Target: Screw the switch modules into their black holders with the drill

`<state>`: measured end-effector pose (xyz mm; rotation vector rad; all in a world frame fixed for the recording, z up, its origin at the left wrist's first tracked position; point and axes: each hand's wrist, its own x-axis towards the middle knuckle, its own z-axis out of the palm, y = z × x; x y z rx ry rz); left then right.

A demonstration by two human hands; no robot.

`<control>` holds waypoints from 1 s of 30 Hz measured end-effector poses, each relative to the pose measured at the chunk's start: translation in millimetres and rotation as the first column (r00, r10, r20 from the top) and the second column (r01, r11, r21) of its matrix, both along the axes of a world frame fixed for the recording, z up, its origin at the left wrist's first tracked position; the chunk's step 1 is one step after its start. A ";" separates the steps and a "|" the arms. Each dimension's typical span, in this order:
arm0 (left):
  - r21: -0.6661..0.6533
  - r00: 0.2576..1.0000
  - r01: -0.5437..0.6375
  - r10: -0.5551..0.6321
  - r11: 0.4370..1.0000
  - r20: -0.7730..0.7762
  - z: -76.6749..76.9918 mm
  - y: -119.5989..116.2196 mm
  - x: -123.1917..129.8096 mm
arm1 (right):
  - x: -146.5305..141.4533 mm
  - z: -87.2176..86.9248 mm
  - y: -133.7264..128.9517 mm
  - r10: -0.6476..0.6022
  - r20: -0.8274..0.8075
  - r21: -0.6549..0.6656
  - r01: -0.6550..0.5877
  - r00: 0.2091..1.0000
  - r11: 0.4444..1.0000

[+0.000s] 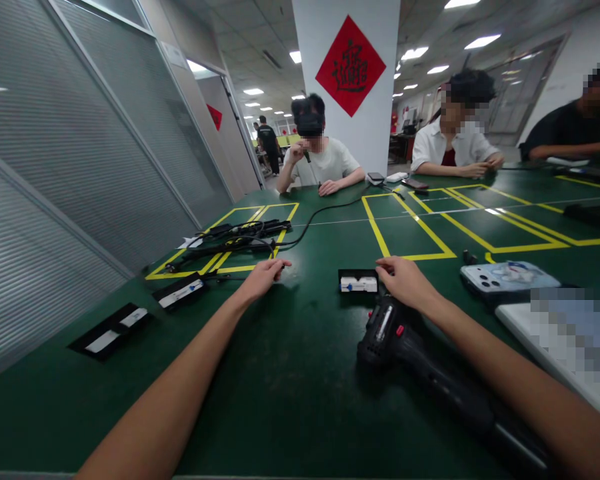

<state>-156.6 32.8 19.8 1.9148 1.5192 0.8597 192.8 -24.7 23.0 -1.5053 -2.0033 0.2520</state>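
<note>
Above the green table, my left hand [265,277] is closed in a pinch, with a small dark tip showing at its fingertips that is too small to name. My right hand [407,283] has thumb and forefinger closed at the right edge of a small black card [359,273] with a white strip and a blue mark. Just below the right hand and forearm lies a black handheld power tool [380,337] with red buttons. Two similar black cards with white strips, the nearer card [103,341] and the farther card [180,293], are to the left.
Tangled black cables [240,233] lie at the back left across yellow tape frames. A phone [510,277] and a white device with a blurred screen [510,317] are at the right. Across the table [280,400] sit several people, one person [330,157] wearing a headset.
</note>
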 end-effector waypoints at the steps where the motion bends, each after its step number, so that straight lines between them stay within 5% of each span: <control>1: 0.002 0.998 0.018 -0.018 1.000 -0.056 0.5 -0.9 -2.0 | 0.0 0.2 -0.7 0.001 0.000 0.004 -0.001 1.000 1.000; 21: 0.145 0.932 0.058 -0.001 0.988 -0.363 -6.2 -2.4 -15.1 | -1.1 2.7 -4.2 0.052 0.097 -0.005 -0.052 0.994 0.999; 26: 0.390 0.936 0.163 -0.017 0.906 -0.353 13.0 -31.1 30.7 | -0.8 5.3 -5.3 0.080 0.093 0.007 -0.081 0.992 0.997; 30: 0.426 0.864 0.407 -0.188 0.808 -0.468 18.9 -55.4 87.2 | -5.7 16.6 -14.5 0.144 0.093 0.053 -0.149 0.985 0.987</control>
